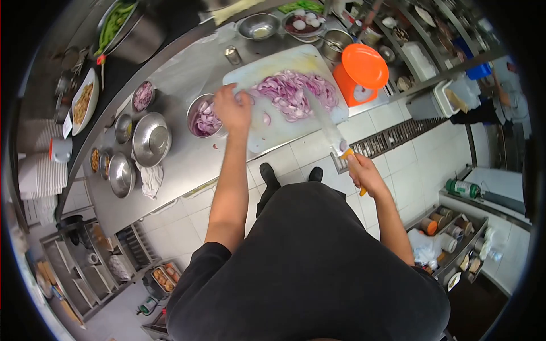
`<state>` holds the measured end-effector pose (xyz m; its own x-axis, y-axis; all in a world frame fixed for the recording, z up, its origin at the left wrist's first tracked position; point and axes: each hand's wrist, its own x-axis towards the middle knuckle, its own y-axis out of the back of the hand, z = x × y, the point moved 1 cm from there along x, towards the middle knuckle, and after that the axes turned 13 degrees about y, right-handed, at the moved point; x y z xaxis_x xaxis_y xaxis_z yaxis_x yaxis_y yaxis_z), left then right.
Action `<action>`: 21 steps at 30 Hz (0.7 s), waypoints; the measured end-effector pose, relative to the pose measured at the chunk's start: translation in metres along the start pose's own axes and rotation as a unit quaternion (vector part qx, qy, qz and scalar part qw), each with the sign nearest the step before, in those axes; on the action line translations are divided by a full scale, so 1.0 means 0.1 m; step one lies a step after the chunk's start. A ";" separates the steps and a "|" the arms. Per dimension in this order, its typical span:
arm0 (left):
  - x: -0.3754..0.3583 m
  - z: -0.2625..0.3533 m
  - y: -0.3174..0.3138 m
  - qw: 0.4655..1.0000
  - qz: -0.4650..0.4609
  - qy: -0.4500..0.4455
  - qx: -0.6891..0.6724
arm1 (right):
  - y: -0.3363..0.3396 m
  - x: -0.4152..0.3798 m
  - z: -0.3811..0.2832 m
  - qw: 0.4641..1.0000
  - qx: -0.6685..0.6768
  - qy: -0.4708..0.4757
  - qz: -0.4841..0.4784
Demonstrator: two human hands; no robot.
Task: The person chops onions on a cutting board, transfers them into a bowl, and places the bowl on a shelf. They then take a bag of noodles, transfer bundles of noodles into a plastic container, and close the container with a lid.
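One knife (325, 122) over board's (277, 136) near edge, left hand (232, 108) beside bowl (203, 116)

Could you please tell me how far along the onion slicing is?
Already sliced: the red onion pile on the cutting board and the onion pieces in the bowl. In hand: the right hand holds the knife; the left hand is by the bowl. Probably left: moving the board's pile into the bowl.
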<state>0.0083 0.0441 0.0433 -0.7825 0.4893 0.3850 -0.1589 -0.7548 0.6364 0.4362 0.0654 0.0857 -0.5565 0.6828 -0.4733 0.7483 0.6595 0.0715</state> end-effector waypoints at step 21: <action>-1.15 0.98 -1.20 0.982 -0.177 -0.008 0.061 | 0.15 0.36 0.83 0.972 -0.202 0.098 0.075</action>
<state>0.1765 0.1213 -0.0113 -0.6818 0.7191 0.1346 -0.3452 -0.4785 0.8074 0.4580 0.0737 -0.0031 -0.5394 0.8014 -0.2584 0.6458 0.5906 0.4839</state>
